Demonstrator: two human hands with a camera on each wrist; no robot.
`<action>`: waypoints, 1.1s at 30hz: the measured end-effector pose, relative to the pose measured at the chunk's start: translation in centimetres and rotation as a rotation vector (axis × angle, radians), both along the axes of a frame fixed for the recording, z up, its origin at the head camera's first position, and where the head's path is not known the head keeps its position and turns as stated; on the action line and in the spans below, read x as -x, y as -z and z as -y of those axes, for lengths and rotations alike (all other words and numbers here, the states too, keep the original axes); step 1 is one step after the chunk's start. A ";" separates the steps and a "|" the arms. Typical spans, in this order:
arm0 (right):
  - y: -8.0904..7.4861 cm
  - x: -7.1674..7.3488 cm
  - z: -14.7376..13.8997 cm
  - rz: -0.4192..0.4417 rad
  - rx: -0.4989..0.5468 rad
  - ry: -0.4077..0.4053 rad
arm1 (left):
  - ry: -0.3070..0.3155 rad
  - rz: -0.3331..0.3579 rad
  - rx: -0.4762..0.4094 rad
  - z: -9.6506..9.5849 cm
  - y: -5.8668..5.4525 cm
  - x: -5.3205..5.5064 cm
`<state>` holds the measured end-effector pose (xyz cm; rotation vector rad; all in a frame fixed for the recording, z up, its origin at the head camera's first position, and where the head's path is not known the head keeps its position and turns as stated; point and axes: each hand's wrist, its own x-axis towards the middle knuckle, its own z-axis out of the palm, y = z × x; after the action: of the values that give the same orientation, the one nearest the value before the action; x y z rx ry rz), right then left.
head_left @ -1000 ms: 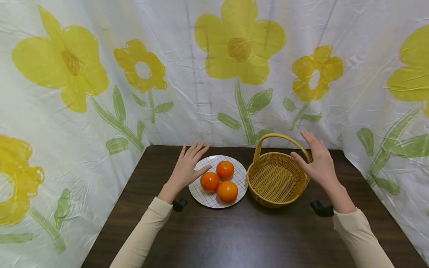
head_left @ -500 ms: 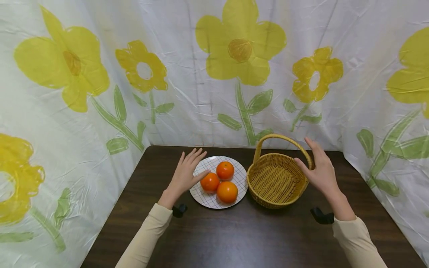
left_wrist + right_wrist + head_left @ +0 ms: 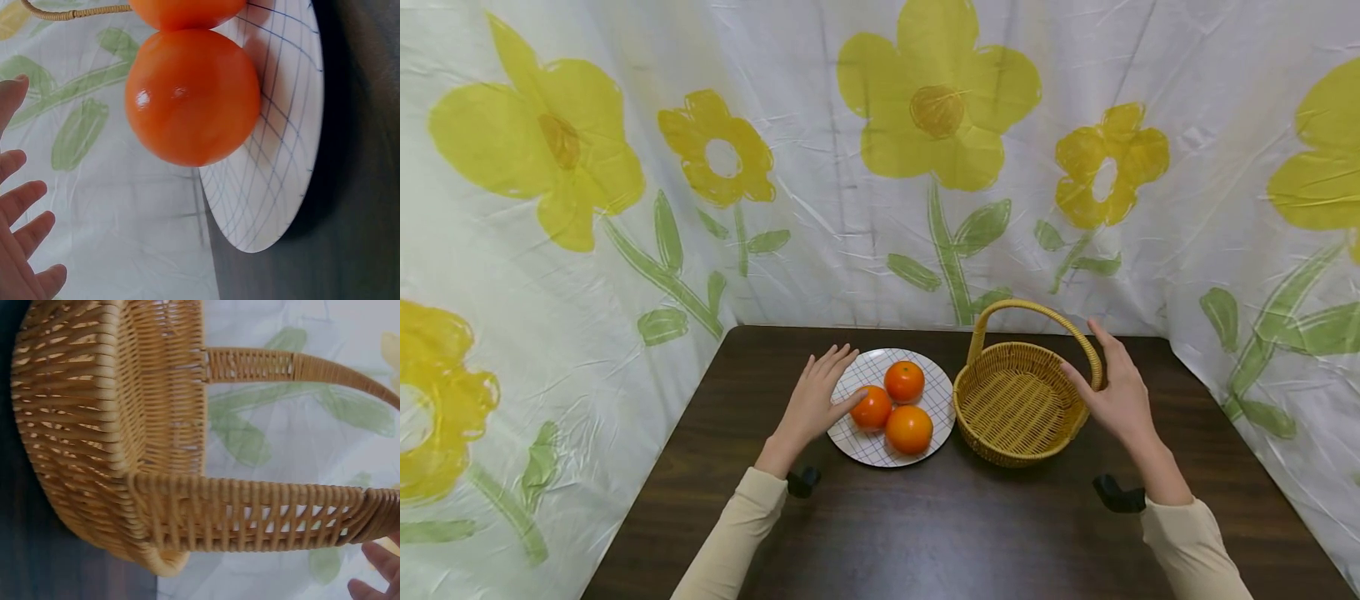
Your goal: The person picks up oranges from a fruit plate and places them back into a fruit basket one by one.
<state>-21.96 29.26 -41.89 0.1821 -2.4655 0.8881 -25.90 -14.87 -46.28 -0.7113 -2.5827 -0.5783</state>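
Note:
My left hand (image 3: 811,398) hovers at the left side of a white plate (image 3: 857,454) with a dark grid pattern, fingers spread and holding nothing. Its thumb overlaps the leftmost of three smooth, round orange fruits (image 3: 910,430) lying together on the plate. In the left wrist view a shiny fruit (image 3: 192,97) fills the middle, and the spread fingers (image 3: 25,200) are at the left edge. To the right of the plate stands a woven wicker basket (image 3: 1015,408) with a tall arched handle. Beside that handle (image 3: 269,512), my right hand (image 3: 1120,400) is held with thumb and fingers apart, gripping nothing.
Plate and basket sit side by side towards the back of a dark wooden table (image 3: 940,533). A white curtain (image 3: 805,208) printed with yellow flowers hangs behind the table and along both sides. A small black device (image 3: 1118,494) is worn at each wrist.
Both hands have come down a little, the left beside the plate and the right beside the basket handle. The fruits, plate and basket have stayed in place.

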 end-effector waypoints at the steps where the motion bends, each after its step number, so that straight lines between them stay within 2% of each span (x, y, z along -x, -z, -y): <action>1: 0.2 0.0 0.0 0.003 0.002 0.002 | 0.004 -0.002 -0.006 0.0 0.2 0.0; 9: 1.4 -0.2 -0.1 0.012 0.045 0.015 | -0.001 0.034 -0.045 -0.1 1.4 -0.2; 20: 3.1 -0.5 -0.2 0.048 0.106 0.023 | -0.009 0.097 -0.108 -0.4 2.5 -0.4; 24: 4.0 -0.7 -0.4 0.050 0.131 0.015 | 0.000 0.105 -0.133 -0.5 3.2 -0.4; 28: 5.0 -1.1 -0.6 0.082 0.149 0.015 | 0.003 0.131 -0.146 -0.5 3.7 -0.6; 33: 6.0 -1.2 -0.6 0.075 0.182 0.009 | -0.006 0.174 -0.172 -0.6 4.3 -0.8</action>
<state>-20.74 29.82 -47.91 0.0753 -2.4345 1.1284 -25.07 -14.31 -50.57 -0.6196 -2.6498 -0.8836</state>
